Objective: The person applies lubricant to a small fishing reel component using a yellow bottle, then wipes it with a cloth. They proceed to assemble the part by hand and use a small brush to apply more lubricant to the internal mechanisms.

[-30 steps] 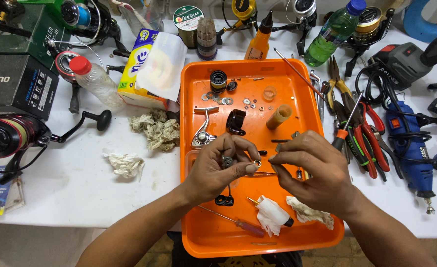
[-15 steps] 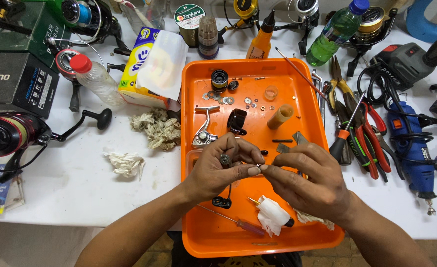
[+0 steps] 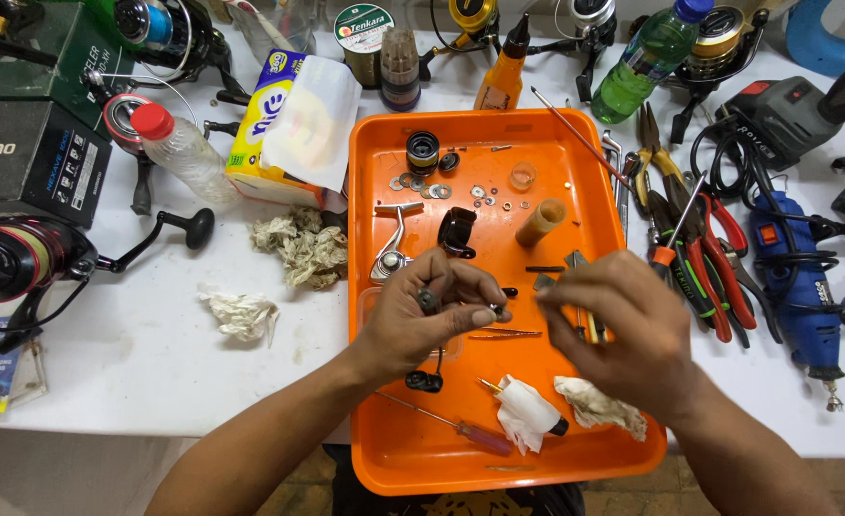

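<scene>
White surface (image 3: pixel 155 373), cluttered. Orange tray (image 3: pixel 384 459) at centre, both hands over its middle. Black box (image 3: pixel 26 158) at 9 o'clock of the tray, a red-and-black reel (image 3: pixel 11 263) below it. Blue rotary tool (image 3: pixel 795 282) at 3 o'clock, red-handled pliers (image 3: pixel 704 258) between it and the tray. Tissue pack (image 3: pixel 293 134) at 10 o'clock, clear bottle (image 3: pixel 179 148) with red cap just beside it. Green bottle (image 3: pixel 647 62) at 1 o'clock. Left hand (image 3: pixel 422 320): fingers curled, pinching a small dark metal part (image 3: pixel 429 300) between thumb and fingertips, above the tray's centre. Right hand (image 3: pixel 632 330): fingers loosely bent, near the left hand but apart; whether it holds anything cannot be told. In tray: screwdriver (image 3: pixel 451 427) at 7 o'clock, white rag bundle (image 3: pixel 527 413) at 6 o'clock, black spool (image 3: pixel 422 150) and scattered washers (image 3: pixel 437 191) at 11 o'clock.
</scene>
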